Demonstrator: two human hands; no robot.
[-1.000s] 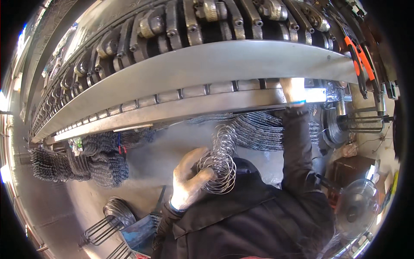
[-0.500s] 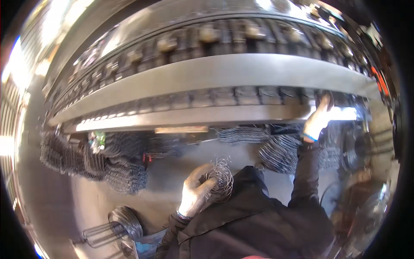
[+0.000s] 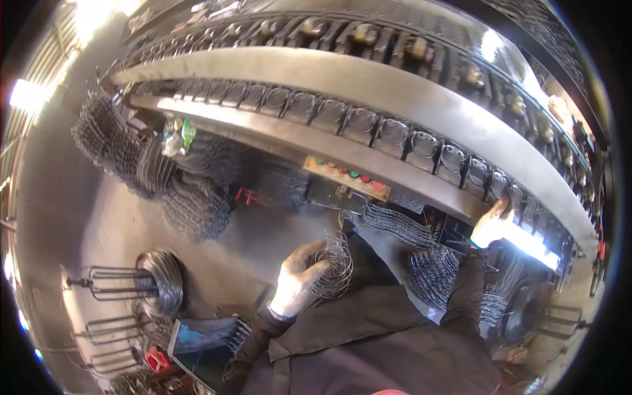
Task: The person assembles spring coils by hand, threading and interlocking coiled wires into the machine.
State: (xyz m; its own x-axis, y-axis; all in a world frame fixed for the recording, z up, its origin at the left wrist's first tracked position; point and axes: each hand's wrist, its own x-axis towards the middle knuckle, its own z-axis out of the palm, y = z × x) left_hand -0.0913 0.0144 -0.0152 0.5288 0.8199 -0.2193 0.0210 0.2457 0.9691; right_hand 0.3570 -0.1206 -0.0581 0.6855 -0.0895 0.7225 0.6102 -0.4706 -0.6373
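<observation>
My left hand (image 3: 296,279), in a pale glove, is closed around a bunch of thin wire rings (image 3: 332,270) in front of my body. Out to the right, my right hand (image 3: 492,226), gloved with dark fingertips, reaches to the row of slots along a long metal machine (image 3: 316,69). Its fingers are pressed together at one slot; what they hold, if anything, is too small to make out. Wire rings (image 3: 394,131) sit in many of the slots to the left of that hand.
Heaps of grey wire chain mesh (image 3: 194,209) hang below the machine at left, with more mesh (image 3: 434,270) near my right arm. A button panel (image 3: 347,176) with red and green buttons is under the rail. Wire coils (image 3: 161,282) on a rack stand at lower left, beside a blue-topped box (image 3: 204,339).
My view has turned, so the machine now slants down to the right and more of the lower left shows. My left hand keeps the wire rings; my right hand stays at the slots.
</observation>
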